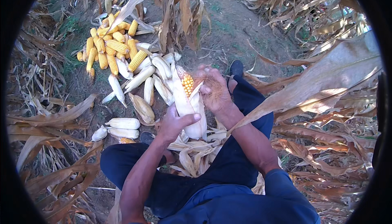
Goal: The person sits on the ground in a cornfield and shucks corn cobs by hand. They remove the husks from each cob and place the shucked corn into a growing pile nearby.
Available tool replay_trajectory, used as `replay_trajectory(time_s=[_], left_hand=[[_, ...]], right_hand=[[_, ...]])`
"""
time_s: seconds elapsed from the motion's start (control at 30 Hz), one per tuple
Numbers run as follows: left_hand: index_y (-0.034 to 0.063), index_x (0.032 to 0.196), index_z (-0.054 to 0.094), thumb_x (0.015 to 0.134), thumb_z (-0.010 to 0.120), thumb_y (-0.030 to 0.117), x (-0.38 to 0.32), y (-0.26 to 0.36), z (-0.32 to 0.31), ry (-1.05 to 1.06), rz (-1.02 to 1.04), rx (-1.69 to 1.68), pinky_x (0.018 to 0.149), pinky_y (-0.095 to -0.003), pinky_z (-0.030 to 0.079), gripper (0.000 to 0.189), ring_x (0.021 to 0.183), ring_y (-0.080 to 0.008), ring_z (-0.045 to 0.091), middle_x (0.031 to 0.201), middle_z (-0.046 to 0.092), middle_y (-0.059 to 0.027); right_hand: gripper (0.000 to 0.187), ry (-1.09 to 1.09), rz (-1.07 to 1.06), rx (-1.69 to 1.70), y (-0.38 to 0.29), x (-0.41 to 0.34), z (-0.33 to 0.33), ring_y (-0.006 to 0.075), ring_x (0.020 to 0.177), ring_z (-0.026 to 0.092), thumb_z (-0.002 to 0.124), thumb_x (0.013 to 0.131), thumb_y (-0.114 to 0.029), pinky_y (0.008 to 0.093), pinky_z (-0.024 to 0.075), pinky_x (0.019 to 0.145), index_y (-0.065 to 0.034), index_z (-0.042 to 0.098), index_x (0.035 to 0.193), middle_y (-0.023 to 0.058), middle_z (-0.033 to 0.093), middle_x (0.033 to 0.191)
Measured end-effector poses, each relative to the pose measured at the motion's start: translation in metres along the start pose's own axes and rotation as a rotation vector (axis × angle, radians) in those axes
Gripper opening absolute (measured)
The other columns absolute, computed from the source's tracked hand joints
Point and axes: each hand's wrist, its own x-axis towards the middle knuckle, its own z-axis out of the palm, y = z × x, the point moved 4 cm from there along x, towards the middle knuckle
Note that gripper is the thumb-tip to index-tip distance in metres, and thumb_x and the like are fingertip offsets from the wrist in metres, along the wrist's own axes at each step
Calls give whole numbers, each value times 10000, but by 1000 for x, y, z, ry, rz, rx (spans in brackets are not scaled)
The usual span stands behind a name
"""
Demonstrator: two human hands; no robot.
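My left hand [176, 121] grips the lower part of a corn ear [187, 84], its thumb lying across the pale husk [196, 124]. The husk is parted near the tip, where yellow kernels show; lower down it still wraps the cob. Beside the tip, my right hand [216, 92] has its fingers curled around a tuft of brown corn silk [212, 84]. A strip of husk stands up close to its fingertips; whether they touch it I cannot tell. Beneath the ear, loose stripped husks [196, 155] lie between my legs.
A pile of bare yellow corn cobs [114, 44] lies on the soil at the upper left. Several ears in husk [142, 78] spread nearer me, with a few more [124, 123] by my left knee. Dry corn stalks stand around; a long dry leaf [306, 83] hangs over my right forearm.
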Motion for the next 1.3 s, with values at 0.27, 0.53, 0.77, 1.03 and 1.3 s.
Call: replay_trajectory(time_s=[0.27,0.53,0.77,1.03,1.3], left_hand=[[-29,1379,554,940,766,389,11,7,-8,184,147,-160,943,-337,538,643,1077,-173,660,1237,665,-113],[-19,1320,591,988,712,354,24,24,-44,391,217,-231,854,-327,565,514,955,-156,680,1107,690,-81],[28,1238,580,1017,656,414,22,68,-108,600,344,-431,768,-371,613,452,833,-219,703,970,663,-97],[-24,1351,551,1000,694,363,8,74,-73,463,528,-86,911,-323,541,542,1002,-152,670,1139,678,-87],[-15,1364,552,979,704,396,0,72,-58,399,490,46,908,-321,522,584,1012,-149,641,1163,664,-88]], right_hand=[[232,111,-14,-104,13,-4,10,172,807,623,569,1050,-194,282,541,598,-53,565,1235,106,613,1070],[183,116,224,-813,28,-21,20,85,746,576,509,1032,-154,243,487,635,-1,600,1076,26,613,873],[217,121,384,-1406,79,-142,-23,81,712,499,443,999,-144,268,435,663,-15,614,1029,8,575,808],[545,177,620,-1357,66,-165,-19,135,818,679,672,987,-117,282,605,722,18,446,1465,171,592,1334],[601,376,113,-1390,14,-123,50,71,686,641,734,985,-231,207,539,558,68,468,1433,178,679,1220]])
